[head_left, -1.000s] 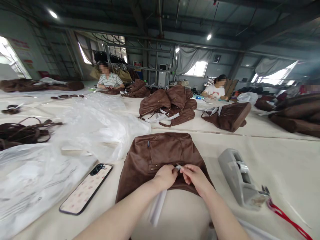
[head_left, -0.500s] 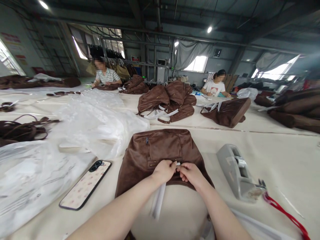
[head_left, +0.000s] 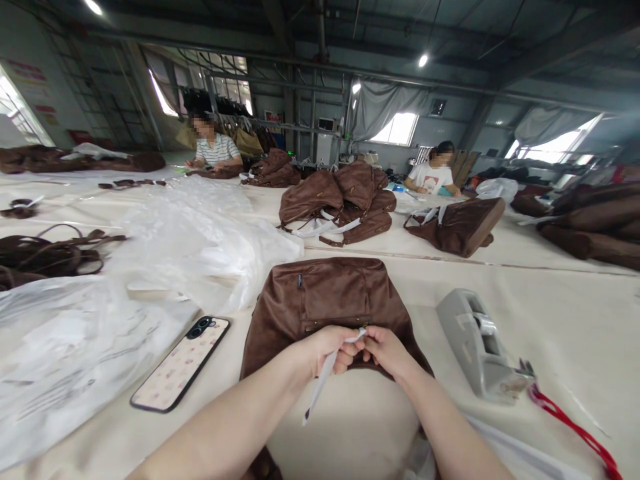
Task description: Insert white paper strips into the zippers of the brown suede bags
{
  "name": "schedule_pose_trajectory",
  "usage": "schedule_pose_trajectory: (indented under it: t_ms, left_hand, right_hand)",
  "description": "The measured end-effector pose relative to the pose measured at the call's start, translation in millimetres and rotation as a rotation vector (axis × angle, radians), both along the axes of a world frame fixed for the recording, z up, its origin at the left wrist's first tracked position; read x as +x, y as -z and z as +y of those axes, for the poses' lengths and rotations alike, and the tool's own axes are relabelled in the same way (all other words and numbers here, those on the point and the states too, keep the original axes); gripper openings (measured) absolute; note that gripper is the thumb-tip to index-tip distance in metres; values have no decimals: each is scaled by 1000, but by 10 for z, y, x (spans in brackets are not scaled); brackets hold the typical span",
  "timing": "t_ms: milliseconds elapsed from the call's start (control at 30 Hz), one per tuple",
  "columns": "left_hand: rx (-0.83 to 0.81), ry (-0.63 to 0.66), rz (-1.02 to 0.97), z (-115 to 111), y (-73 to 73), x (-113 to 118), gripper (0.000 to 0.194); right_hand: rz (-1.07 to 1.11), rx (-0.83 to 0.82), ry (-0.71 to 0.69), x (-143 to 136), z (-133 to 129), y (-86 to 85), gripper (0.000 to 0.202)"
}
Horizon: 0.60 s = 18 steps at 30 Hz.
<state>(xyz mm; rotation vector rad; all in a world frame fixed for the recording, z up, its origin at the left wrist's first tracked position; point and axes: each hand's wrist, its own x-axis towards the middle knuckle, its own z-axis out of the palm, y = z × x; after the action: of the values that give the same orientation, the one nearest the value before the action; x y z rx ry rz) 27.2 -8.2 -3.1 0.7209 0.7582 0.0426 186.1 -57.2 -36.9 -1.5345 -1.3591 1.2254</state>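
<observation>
Head view, item by item.

Writing: one small dark tag (head_left: pixel 299 281) on the front of your brown bag (head_left: pixel 335 287), its marks too small to read. Wall posters (head_left: pixel 30 77) at far left, reddish lettering, not legible. No brand can be made out on the grey tape dispenser (head_left: pixel 475 347) or on the phone (head_left: pixel 181 363) with the patterned case.

Changes against the earlier frames: your white strip (head_left: pixel 325 380), which hung down behind your left hand (head_left: pixel 334 348), now runs across the front of its fingers and trails lower left to a dark-marked tip. Your left fingers are now turned more into view. Bag and phone sit slightly farther right in the view.

Fingers: left hand, thumb and forefinger pressed together on the strip, the other fingers curled in. Right hand (head_left: pixel 383 348), thumb and forefinger pinched at the strip's upper end, near the bag's zip (head_left: pixel 315 327), remaining fingers bent under. Your two hands nearly meet; whether they touch, you cannot tell.

Placement: bag lying on the pale table (head_left: pixel 550 320) directly in front of you, beneath your hands. Phone to its left, beside the clear plastic (head_left: pixel 80 360). Dispenser to its right, with a red cord (head_left: pixel 575 427) near it. More brown bags (head_left: pixel 345 200) beyond.
</observation>
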Motion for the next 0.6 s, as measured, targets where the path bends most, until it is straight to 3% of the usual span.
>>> schedule_pose_trajectory:
  t_ms: [200, 333, 400, 467, 533, 600]
  left_hand:
    - [13, 26, -6, -18, -9, 6, 27]
    - [197, -68, 48, -121, -29, 67, 39]
    - [449, -156, 135, -178, -30, 99, 40]
    - [860, -206, 264, -226, -36, 107, 36]
    - [1320, -187, 393, -265, -60, 86, 31]
    - [1650, -88, 490, -299, -102, 51, 31]
  right_hand:
    - [-35, -12, 79, -32, 3, -4, 20]
    - [-68, -42, 172, -38, 12, -8, 27]
    - [-61, -39, 194, -21, -3, -19, 27]
    - [-31, -34, 207, 9, -29, -41, 26]
    - [19, -27, 214, 45, -56, -72, 25]
    - [73, -24, 215, 76, -75, -106, 29]
